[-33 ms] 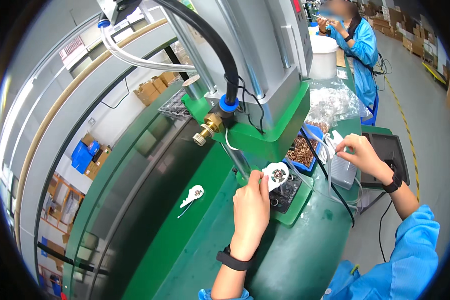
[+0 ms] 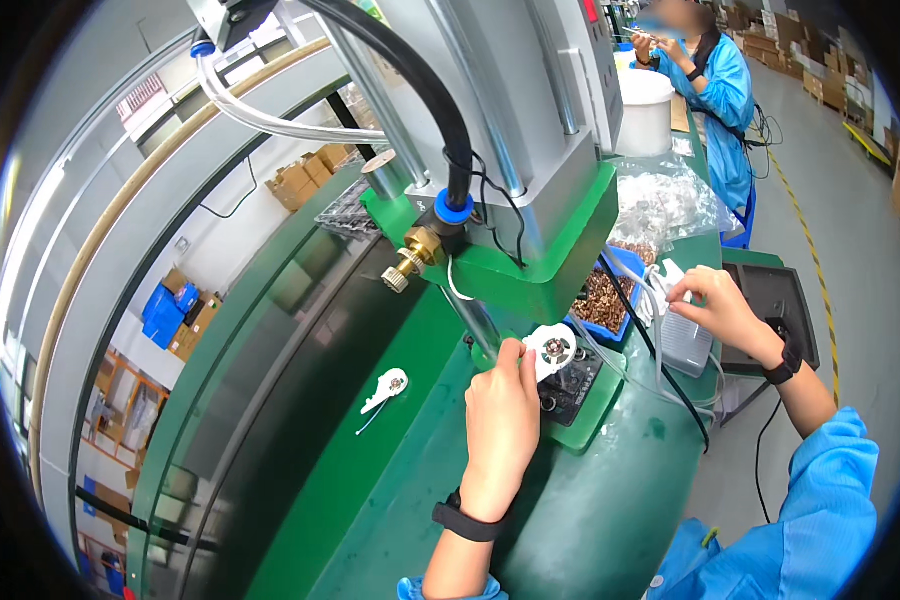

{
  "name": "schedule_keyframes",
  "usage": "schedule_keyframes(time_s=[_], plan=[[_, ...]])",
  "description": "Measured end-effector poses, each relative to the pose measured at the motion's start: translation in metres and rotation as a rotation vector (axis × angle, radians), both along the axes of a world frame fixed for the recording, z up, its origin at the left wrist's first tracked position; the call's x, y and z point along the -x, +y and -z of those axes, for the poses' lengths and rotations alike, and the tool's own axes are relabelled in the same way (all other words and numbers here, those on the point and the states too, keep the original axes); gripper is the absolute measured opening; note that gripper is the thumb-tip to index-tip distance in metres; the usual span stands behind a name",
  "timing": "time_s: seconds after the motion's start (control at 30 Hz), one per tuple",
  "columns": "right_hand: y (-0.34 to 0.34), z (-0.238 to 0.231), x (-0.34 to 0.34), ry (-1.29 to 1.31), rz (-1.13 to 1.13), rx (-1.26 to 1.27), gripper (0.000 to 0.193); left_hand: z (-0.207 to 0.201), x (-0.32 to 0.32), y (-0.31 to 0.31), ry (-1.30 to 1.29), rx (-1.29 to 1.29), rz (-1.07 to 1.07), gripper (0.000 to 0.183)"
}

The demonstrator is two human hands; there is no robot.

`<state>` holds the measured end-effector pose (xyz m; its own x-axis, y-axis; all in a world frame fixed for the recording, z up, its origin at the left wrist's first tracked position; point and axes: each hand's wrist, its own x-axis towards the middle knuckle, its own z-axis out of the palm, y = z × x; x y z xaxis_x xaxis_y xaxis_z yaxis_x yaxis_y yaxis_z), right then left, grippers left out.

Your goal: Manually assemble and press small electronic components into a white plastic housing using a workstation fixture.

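My left hand [image 2: 502, 415] is closed, thumb and fingers pinching a white plastic part [image 2: 545, 366] with a round head and a metal centre. That part is over the black plate of a small green-based fixture [image 2: 573, 438], beneath the press head. Whether it touches the fixture is unclear. My right hand [image 2: 725, 318] is at the right with its fingertips drawn together, beside white parts [image 2: 672, 275] and a pale plastic tray [image 2: 686, 338]. Whatever those fingertips hold, if anything, is too small to make out. A similar white part [image 2: 383, 390] with a thin tail lies on the green surface to the left.
A large press [image 2: 530, 240] with a green lower block and brass fitting overhangs the left hand. Behind the fixture stands a blue bin [image 2: 626, 325] of small copper-coloured pieces. Black cable and clear tubes cross the bench. Farther back are a plastic bag [image 2: 665, 205], a white bucket [image 2: 647, 115] and a seated co-worker [image 2: 727, 100].
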<state>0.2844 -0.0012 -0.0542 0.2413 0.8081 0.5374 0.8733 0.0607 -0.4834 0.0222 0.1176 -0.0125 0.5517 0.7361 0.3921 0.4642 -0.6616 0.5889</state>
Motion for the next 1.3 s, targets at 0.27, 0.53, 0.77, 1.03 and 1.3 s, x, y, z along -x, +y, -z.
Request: schedule_keyframes(time_s=[0.27, 0.53, 0.77, 1.03, 1.3], plan=[[0.015, 0.007, 0.025, 0.318, 0.098, -0.138, 0.009, -0.006, -0.010, -0.020, 0.129, -0.086, -0.144, 0.013], [0.010, 0.022, 0.022, 0.481, 0.067, -0.229, 0.010, -0.004, -0.011, -0.016, 0.143, -0.068, -0.159, 0.013], [0.022, 0.049, 0.021, 0.799, -0.035, -0.311, 0.008, -0.005, -0.015, -0.032, 0.248, 0.008, -0.294, 0.015], [0.017, 0.053, 0.023, 0.462, 0.153, -0.188, 0.009, 0.011, -0.003, -0.012, 0.033, 0.050, -0.197, 0.019], [0.018, 0.055, 0.030, 0.059, 0.022, -0.181, 0.011, -0.005, 0.011, -0.008, 0.117, 0.278, -0.065, 0.024]])
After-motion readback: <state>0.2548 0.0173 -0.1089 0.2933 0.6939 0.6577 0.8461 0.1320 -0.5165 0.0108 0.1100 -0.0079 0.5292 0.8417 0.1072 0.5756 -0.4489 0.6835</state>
